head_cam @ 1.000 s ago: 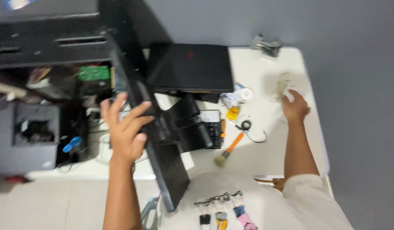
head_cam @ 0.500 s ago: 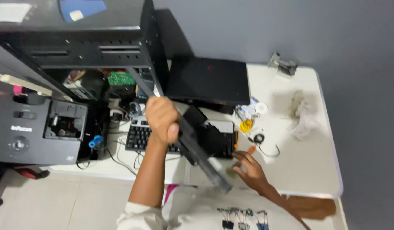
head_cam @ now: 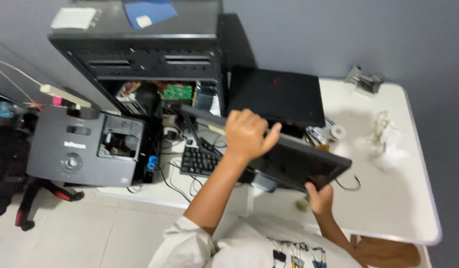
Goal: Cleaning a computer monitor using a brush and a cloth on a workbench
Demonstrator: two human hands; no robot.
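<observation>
My left hand (head_cam: pixel 247 134) grips the upper edge of a flat black monitor panel (head_cam: pixel 289 161), which is tilted over the white table (head_cam: pixel 388 198). My right hand (head_cam: pixel 320 196) holds the same panel from below at its lower right corner. Under the panel lies a black keyboard (head_cam: pixel 199 160) with tangled cables. A closed black laptop (head_cam: pixel 276 94) rests just behind the panel.
An open black computer case (head_cam: pixel 150 59) stands at the left of the table, with a black projector (head_cam: pixel 85 146) beside it. Crumpled white tissue (head_cam: pixel 388 144), a tape roll (head_cam: pixel 337 131) and a small metal clip (head_cam: pixel 363 79) lie on the right side.
The panel has swung from nearly on edge to a flatter tilt. My left hand moved right along its top edge, and my right hand came under the lower right corner.
</observation>
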